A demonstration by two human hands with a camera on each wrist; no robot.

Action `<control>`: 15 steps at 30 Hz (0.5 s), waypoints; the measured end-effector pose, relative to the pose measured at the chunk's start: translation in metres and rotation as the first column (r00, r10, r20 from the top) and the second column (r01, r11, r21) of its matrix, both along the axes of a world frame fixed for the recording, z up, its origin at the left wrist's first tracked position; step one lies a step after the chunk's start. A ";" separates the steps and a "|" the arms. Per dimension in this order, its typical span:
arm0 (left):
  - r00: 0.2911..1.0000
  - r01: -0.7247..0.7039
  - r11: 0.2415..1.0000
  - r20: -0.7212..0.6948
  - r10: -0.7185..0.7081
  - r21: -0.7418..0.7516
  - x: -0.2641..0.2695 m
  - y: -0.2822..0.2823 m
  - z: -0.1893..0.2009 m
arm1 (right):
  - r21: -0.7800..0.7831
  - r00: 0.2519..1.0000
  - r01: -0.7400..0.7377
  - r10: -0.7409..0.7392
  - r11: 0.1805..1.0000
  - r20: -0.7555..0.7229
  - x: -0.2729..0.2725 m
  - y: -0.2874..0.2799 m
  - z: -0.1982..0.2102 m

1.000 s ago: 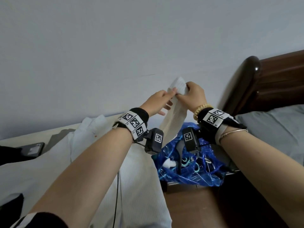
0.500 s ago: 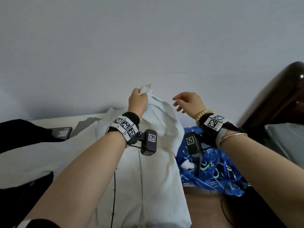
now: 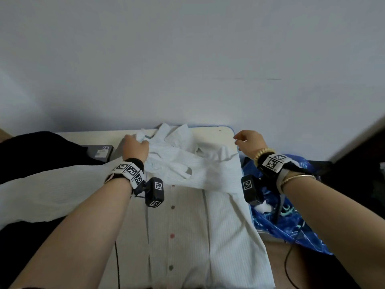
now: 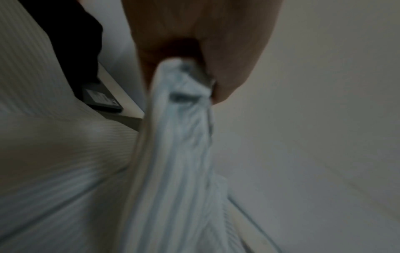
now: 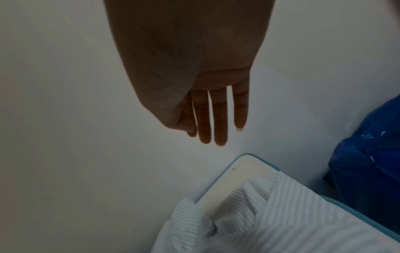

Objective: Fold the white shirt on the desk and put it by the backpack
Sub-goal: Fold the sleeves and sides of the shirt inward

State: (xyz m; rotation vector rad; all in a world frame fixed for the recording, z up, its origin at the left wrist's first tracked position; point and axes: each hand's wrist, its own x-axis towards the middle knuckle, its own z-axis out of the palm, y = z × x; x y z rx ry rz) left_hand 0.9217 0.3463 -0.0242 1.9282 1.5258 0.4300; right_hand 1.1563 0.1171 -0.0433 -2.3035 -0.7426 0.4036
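The white striped shirt (image 3: 193, 222) lies buttoned-side up on the pale desk (image 3: 210, 132), its right sleeve folded across the chest toward the left. My left hand (image 3: 136, 146) grips the cuff end of that sleeve (image 4: 184, 95) near the collar, just above the desk. My right hand (image 3: 249, 140) hovers off the desk's far right corner with straight fingers (image 5: 218, 119), holding nothing. The shirt's other sleeve (image 3: 52, 188) stretches out to the left. A dark mass (image 3: 41, 151) at the far left may be the backpack; I cannot tell.
A blue plastic bag (image 3: 291, 224) of small items sits right of the desk, below my right wrist. A dark flat box (image 3: 100, 152) lies at the desk's back left. The wall (image 3: 187, 69) stands directly behind the desk.
My left hand carried the sleeve end down and left across the shirt's chest. My right hand let go of the sleeve and moved away to the right. The view tilted down.
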 end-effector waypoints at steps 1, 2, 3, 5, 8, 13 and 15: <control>0.993 0.008 1.000 -0.120 -0.010 -0.020 -0.006 0.009 -0.014 | -0.061 1.000 -0.006 0.005 0.998 -0.007 0.000 0.000 -0.007; 0.970 0.010 0.998 -0.244 -0.024 -0.060 -0.010 0.015 -0.027 | -0.120 1.000 -0.011 0.009 0.993 -0.020 0.000 0.000 -0.015; 0.940 0.002 0.995 -0.339 -0.038 -0.105 -0.013 0.020 -0.038 | -0.173 0.999 -0.014 0.008 0.985 -0.035 -0.001 0.000 -0.022; 0.881 0.018 0.986 -0.464 -0.094 -0.166 -0.013 0.028 -0.062 | -0.237 0.999 -0.011 0.000 0.972 -0.047 0.001 0.000 -0.038; 0.780 0.159 0.963 -0.570 -0.258 -0.219 -0.007 0.033 -0.089 | -0.265 0.998 -0.012 -0.004 0.964 -0.057 0.003 0.003 -0.060; 0.782 0.338 0.926 -0.496 -0.377 -0.171 0.003 0.036 -0.118 | -0.299 0.996 -0.084 0.074 0.951 -0.046 0.005 0.017 -0.088; 0.759 0.391 0.915 -0.529 -0.379 -0.096 0.004 0.039 -0.128 | -0.357 0.992 -0.127 0.110 0.926 -0.068 0.007 0.026 -0.095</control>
